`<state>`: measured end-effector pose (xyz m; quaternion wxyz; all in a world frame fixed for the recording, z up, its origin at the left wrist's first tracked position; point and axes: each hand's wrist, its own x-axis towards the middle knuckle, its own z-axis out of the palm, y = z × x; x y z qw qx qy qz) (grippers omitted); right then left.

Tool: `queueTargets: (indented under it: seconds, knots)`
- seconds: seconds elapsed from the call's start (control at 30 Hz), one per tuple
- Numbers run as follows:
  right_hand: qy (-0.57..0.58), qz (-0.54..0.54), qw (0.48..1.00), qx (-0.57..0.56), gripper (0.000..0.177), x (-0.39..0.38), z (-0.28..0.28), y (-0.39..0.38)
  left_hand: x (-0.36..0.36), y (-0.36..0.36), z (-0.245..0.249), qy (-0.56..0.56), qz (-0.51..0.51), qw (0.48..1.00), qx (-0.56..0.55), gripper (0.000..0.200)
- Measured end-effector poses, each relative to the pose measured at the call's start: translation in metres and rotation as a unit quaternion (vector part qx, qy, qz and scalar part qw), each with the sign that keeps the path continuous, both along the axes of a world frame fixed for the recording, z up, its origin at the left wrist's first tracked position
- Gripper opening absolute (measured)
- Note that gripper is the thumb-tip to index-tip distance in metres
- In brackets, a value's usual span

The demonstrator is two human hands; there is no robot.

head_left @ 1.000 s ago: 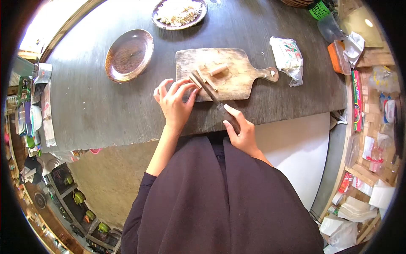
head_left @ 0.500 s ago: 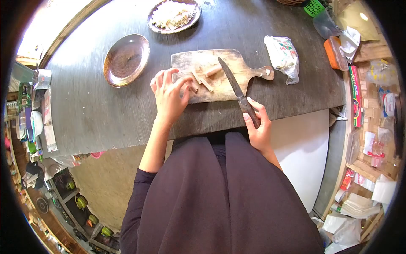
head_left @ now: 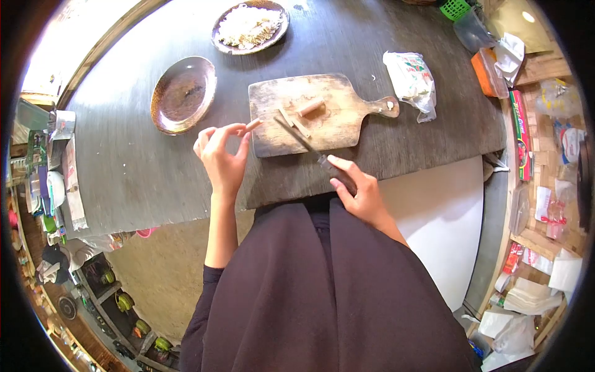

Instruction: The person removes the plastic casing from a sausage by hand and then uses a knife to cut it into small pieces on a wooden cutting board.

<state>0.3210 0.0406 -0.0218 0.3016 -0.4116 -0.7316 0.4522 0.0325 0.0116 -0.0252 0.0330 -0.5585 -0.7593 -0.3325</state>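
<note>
My left hand (head_left: 220,155) is raised by the left end of the wooden cutting board (head_left: 341,93), pinching a small pinkish-brown sausage piece (head_left: 253,124) between thumb and fingers. In my right hand (head_left: 357,189) is a knife (head_left: 304,141), gripped by its dark handle, its blade slanting up and left over the board. A short thick sausage chunk (head_left: 311,106) lies on the board, with thin cut strips (head_left: 302,128) beside it. To the left of the board is a brown oval plate (head_left: 162,111) with a little dark residue inside.
Beyond the board stands a brown plate (head_left: 217,41) heaped with pale shredded food (head_left: 251,26). A white plastic packet (head_left: 410,84) lies right of the board's handle. An orange-based container (head_left: 488,72) and a green basket (head_left: 455,8) sit near the table's far right edge.
My left hand has lifted a sausage piece off the board and moved left with it. My right hand has shifted left and down, tilting the knife more to the left.
</note>
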Motion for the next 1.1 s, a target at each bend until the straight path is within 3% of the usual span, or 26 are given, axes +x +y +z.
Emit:
queueTargets:
  seconds: [0.07, 0.13, 0.23, 0.33, 0.47, 0.57, 0.7, 1.1]
  knots:
    - [-0.020, 0.020, 0.999, -0.043, 0.043, -0.002, -0.006, -0.003, -0.005, -0.003, -0.002, -0.020, 0.011, 1.000, 0.012, 0.019]
    - [-0.004, 0.014, 1.000, -0.021, 0.042, -0.004, -0.009, 0.000, -0.008, -0.005, -0.008, -0.099, 0.003, 0.995, 0.021, 0.019]
    - [-0.073, -0.014, 0.996, 0.046, 0.044, 0.003, -0.005, 0.008, 0.001, 0.000, -0.010, -0.125, -0.009, 0.992, 0.024, 0.017]
    - [-0.056, -0.040, 0.995, 0.075, 0.044, 0.006, -0.004, 0.017, 0.017, 0.009, -0.015, -0.153, -0.023, 0.988, 0.024, 0.016]
    - [-0.040, -0.043, 0.992, 0.112, 0.044, 0.006, 0.004, 0.018, 0.036, 0.021, -0.023, -0.107, -0.032, 0.994, -0.004, 0.018]
    - [-0.053, -0.024, 0.991, 0.125, 0.045, 0.001, 0.003, 0.009, 0.039, 0.023, -0.030, -0.001, 0.003, 1.000, -0.024, 0.017]
    - [-0.128, -0.030, 0.983, 0.128, 0.048, 0.000, -0.015, -0.001, 0.038, 0.021, -0.025, 0.020, 0.006, 0.999, -0.041, 0.019]
    - [-0.115, -0.042, 0.987, 0.105, 0.049, -0.007, -0.021, -0.011, 0.045, 0.026, -0.032, 0.003, -0.008, 1.000, -0.018, 0.023]
